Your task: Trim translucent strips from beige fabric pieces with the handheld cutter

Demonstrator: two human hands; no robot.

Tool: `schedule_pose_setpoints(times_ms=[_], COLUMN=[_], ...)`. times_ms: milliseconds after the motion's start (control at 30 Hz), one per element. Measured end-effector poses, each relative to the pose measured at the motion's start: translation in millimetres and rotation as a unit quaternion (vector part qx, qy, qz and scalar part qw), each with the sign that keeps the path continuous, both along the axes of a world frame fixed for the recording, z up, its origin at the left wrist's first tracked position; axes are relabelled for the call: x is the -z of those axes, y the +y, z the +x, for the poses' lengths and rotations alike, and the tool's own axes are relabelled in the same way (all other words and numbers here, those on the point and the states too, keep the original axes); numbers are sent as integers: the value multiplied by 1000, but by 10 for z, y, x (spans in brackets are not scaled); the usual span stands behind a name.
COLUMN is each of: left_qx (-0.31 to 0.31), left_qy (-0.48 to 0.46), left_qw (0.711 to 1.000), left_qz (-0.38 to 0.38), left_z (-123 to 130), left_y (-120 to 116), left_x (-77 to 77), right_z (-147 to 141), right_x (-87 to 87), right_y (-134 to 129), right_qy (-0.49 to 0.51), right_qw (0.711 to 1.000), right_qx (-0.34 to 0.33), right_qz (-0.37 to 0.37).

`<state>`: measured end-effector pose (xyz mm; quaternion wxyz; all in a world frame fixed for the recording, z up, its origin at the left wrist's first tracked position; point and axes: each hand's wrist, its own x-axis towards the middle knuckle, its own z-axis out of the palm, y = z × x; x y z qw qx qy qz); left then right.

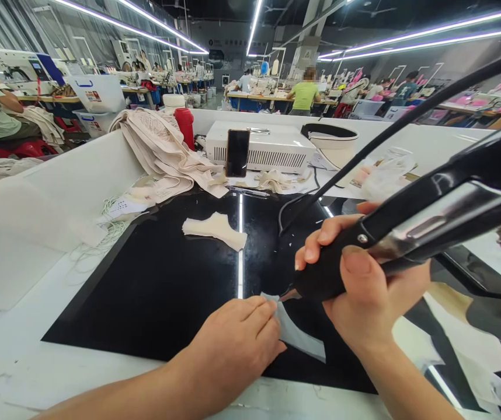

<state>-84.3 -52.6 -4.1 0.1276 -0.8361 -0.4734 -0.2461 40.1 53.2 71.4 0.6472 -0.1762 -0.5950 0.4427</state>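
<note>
My right hand (371, 291) is wrapped around a black corded electric hand tool (434, 216) with a silver metal lever along its side. A narrow metal tip (291, 294) sticks out of its rounded black end and meets the upper edge of a light grey-blue curved fabric piece (301, 338). My left hand (244, 335) is closed on that piece, its fingertips close to the tip. Both are over a glossy black board (145, 303). Farther back on the board lies a cream shaped fabric piece (215, 230), touched by neither hand.
A dark cable (390, 134) arcs from the board toward the upper right. Behind the board stand a phone (237, 153), a white vented box (272, 146) and a red bottle (184, 127). Folded beige fabric (163, 151) is piled at left, more cut pieces (465, 332) at right.
</note>
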Motion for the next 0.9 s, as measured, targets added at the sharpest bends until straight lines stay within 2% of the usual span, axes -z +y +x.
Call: schedule_pose_setpoints(times_ms=[200,567,900], left_qx=[-2,-5,-8], left_qy=[6,7,9], left_qw=[1000,1000,1000], left_qz=[-1,16,17], left_z=[1,-5,-13], left_y=[-28,-33,-14], left_x=[-1,-4,3], right_z=[-14,-34,-110], right_x=[52,55,42], right_y=[30,52,39], right_qy=[12,40,60], right_qw=[1000,999,997], right_qx=[17,-2,-39], right_qz=[4,20,-14])
